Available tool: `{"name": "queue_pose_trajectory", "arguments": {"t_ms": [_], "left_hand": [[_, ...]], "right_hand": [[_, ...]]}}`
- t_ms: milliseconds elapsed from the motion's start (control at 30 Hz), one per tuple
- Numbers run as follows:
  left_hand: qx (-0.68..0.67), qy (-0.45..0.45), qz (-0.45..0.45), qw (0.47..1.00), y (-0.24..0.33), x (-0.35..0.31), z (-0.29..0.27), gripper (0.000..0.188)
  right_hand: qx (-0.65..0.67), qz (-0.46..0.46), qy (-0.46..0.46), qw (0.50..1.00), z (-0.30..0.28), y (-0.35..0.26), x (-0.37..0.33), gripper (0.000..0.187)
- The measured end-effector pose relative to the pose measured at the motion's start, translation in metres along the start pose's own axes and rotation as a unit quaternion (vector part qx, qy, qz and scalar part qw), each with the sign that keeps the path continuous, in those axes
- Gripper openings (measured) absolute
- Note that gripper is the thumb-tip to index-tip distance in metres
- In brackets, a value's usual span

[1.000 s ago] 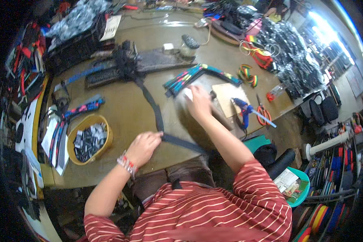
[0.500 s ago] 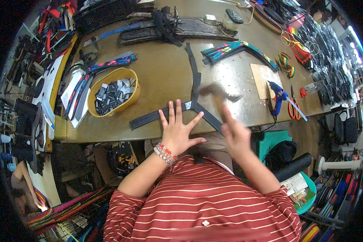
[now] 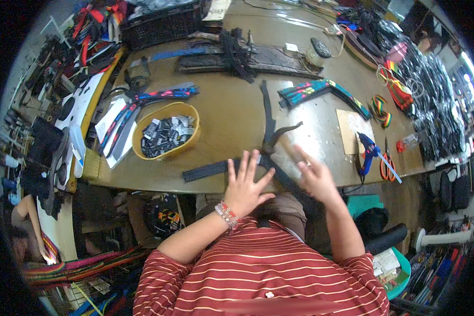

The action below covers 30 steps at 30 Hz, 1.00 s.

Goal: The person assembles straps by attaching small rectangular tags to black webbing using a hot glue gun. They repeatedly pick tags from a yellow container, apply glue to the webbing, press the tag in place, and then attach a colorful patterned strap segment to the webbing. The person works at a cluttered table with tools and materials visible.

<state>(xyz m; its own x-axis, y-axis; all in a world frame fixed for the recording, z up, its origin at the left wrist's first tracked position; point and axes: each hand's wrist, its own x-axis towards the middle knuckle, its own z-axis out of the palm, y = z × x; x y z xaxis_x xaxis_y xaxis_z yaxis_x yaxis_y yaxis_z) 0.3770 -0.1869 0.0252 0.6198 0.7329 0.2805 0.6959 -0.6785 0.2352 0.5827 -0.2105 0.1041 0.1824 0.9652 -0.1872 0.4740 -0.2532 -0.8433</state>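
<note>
Black webbing straps [image 3: 205, 171] meet in a Y shape near the table's front edge. My left hand [image 3: 246, 185] lies flat with fingers spread, its fingertips on the left strap beside the join. In my right hand [image 3: 317, 180] is the wooden handle of a hammer [image 3: 279, 138], blurred by motion. The hammer's dark head is down at the join and hides part of it; whether it touches I cannot tell. One strap runs away from me up the table, and another slants down to the right over the edge.
Left of the straps stands a yellow tub [image 3: 196, 126] of small black pieces and labels. Patterned straps [image 3: 321, 89] lie at the far right. A blue glue gun [image 3: 367, 150] and orange-handled scissors [image 3: 387, 167] rest near the right edge. A long dark block [image 3: 274, 62] lies farther back.
The hammer has come down to the join of the straps in my right hand. My left hand stays spread beside the join. The whole view has shifted slightly.
</note>
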Motion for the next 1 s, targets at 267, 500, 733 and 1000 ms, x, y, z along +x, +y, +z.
{"name": "queue_pose_trajectory", "arguments": {"t_ms": [267, 500, 733, 1000], "left_hand": [[-0.247, 0.155, 0.03, 0.956, -0.038, 0.092, -0.075, 0.023], [-0.708, 0.464, -0.238, 0.476, -0.28, 0.108, -0.132, 0.025], [-0.844, 0.315, 0.006, 0.434, -0.17, 0.049, -0.183, 0.032], [-0.707, -0.157, 0.451, 0.521, 0.105, 0.067, -0.176, 0.031]], "right_hand": [[-0.304, -0.146, 0.383, 0.86, -0.041, 0.1, 0.054, 0.055], [-0.307, -0.095, 0.369, 0.872, -0.042, 0.104, 0.057, 0.058], [-0.36, -0.101, 0.348, 0.86, -0.038, 0.097, 0.056, 0.054], [-0.367, -0.122, 0.356, 0.851, -0.038, 0.091, 0.052, 0.053]]}}
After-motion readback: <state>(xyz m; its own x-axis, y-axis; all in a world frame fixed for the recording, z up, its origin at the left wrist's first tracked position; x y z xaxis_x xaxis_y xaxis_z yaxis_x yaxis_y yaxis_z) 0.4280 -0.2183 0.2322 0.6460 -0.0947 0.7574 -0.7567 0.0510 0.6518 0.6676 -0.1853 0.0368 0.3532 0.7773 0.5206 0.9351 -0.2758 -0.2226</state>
